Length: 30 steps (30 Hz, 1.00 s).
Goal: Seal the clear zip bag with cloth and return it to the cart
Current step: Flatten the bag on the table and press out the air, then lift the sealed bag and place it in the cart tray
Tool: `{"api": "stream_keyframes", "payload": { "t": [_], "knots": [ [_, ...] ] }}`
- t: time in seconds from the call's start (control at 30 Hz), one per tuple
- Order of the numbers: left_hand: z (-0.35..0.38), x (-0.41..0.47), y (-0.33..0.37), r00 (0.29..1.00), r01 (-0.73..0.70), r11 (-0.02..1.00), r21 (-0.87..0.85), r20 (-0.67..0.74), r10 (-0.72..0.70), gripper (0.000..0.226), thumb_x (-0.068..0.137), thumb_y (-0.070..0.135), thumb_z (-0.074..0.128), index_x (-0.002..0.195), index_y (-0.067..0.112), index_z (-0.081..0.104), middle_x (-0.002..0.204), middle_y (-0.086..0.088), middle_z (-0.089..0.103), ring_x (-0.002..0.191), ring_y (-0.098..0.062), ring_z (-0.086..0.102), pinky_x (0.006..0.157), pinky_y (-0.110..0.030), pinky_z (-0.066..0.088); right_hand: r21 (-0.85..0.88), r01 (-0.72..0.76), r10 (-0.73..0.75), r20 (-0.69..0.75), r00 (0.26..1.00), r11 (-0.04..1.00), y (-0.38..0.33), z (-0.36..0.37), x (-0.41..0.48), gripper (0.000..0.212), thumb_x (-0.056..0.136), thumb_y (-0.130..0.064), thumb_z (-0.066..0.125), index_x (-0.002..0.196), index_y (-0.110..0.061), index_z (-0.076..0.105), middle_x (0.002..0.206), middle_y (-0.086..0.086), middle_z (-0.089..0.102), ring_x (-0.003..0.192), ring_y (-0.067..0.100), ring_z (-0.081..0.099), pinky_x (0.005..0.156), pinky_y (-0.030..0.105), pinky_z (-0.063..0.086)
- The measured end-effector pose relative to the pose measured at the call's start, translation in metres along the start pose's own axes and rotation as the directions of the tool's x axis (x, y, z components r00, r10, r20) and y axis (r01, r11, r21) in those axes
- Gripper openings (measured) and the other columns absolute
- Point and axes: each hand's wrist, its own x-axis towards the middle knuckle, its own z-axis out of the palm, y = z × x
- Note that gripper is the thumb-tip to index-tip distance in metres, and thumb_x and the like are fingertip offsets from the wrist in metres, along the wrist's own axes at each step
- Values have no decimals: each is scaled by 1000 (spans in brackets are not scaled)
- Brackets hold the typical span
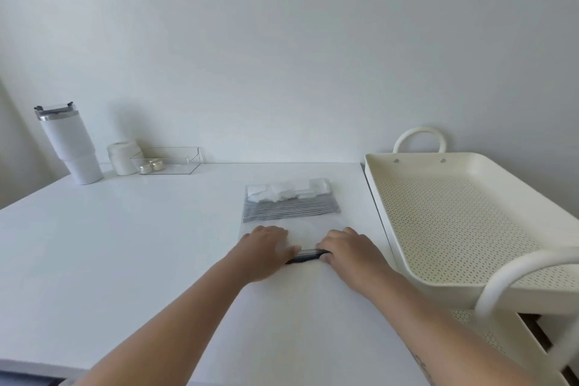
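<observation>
A clear zip bag (pixel 308 230) lies flat on the white table (pixel 125 244), its dark zip strip (pixel 308 254) at the near end. Inside, at the far end, are a striped cloth (pixel 289 209) and white cloth pieces (pixel 289 191). My left hand (pixel 266 252) presses on the bag's near left corner, its thumb at the zip strip. My right hand (pixel 351 249) rests on the near right corner, fingers pinching the strip's right end. The cream cart (pixel 463 216) stands just right of the table, its perforated top tray holding nothing.
At the table's back left stand a white tumbler (pixel 70 144), a small white jar (pixel 122 157) and a clear tray (pixel 170 160) with small metallic items. The cart's looped handles (pixel 419 138) rise at its far and near ends. A lower cart shelf (pixel 488 332) shows below.
</observation>
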Motion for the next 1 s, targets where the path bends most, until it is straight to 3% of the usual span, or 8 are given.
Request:
{"api": "stream_keyframes", "payload": {
  "t": [0.1, 0.17, 0.23, 0.33, 0.5, 0.63, 0.8, 1.0],
  "knots": [
    [3, -19, 4, 980, -180, 982, -62, -103, 173, 34, 88, 50, 56, 116, 31, 63, 115, 13, 62, 111, -12, 51, 90, -31, 45, -43, 48, -48, 10, 999, 998, -1, -5, -1, 21, 97, -19, 44, 97, -16, 64, 100, 1, 59, 95, 24, 50, 72, 36, 43],
    [2, -27, 9, 948, -245, 968, 56, -195, 251, 21, 93, 31, 53, 107, 26, 67, 100, 8, 66, 98, -16, 56, 78, -29, 46, -77, 47, -48, -11, 999, 996, -5, -6, -1, 22, 94, -11, 42, 95, -13, 64, 97, 3, 59, 93, 25, 52, 70, 35, 41],
    [-2, -30, 15, 928, -223, 963, 153, -269, 258, 22, 95, 24, 46, 103, 21, 66, 95, 4, 66, 91, -19, 57, 73, -32, 47, -67, 36, -39, -42, 998, 997, -9, -8, 0, 21, 92, -8, 41, 92, -10, 62, 94, 3, 60, 90, 25, 54, 66, 34, 38],
    [-21, -26, 19, 924, -178, 976, 123, -320, 209, 19, 95, 25, 44, 99, 21, 63, 91, 5, 65, 86, -19, 59, 67, -34, 49, 27, 21, -19, -89, 996, 999, -14, -23, 4, 19, 92, -13, 43, 95, -14, 62, 92, 1, 60, 86, 25, 55, 62, 32, 34],
    [-94, 0, 24, 943, -112, 976, 186, -290, 163, 15, 94, 25, 47, 92, 23, 62, 84, 1, 64, 72, -24, 59, 56, -29, 39, 149, -89, 112, -154, 982, 985, -10, -77, 34, 13, 93, -16, 52, 90, -15, 64, 92, 3, 63, 80, 29, 59, 69, 35, 47],
    [-158, 17, 32, 937, -56, 990, 130, -336, 97, 13, 93, 23, 52, 91, 23, 65, 85, 4, 61, 74, -22, 57, 58, -27, 37, 171, -128, 162, -203, 966, 977, -12, -135, 67, 15, 92, -14, 55, 89, -18, 69, 93, 5, 66, 80, 30, 62, 67, 33, 45],
    [-236, 26, 48, 912, -45, 997, 65, -404, 68, 15, 91, 21, 54, 93, 21, 68, 95, -1, 63, 86, -26, 60, 74, -36, 51, 110, -126, 154, -297, 942, 986, -27, -219, 96, 16, 93, -14, 54, 96, -18, 70, 102, 8, 65, 88, 32, 63, 67, 31, 43],
    [-299, 22, 59, 933, -106, 994, -24, -349, 91, 15, 88, 18, 58, 80, 18, 70, 82, 4, 72, 72, -16, 67, 63, -28, 45, 158, -118, 153, -234, 960, 980, -41, -291, 100, 14, 86, -7, 60, 94, -12, 71, 93, 9, 65, 81, 29, 61, 70, 32, 45]
  ]
}}
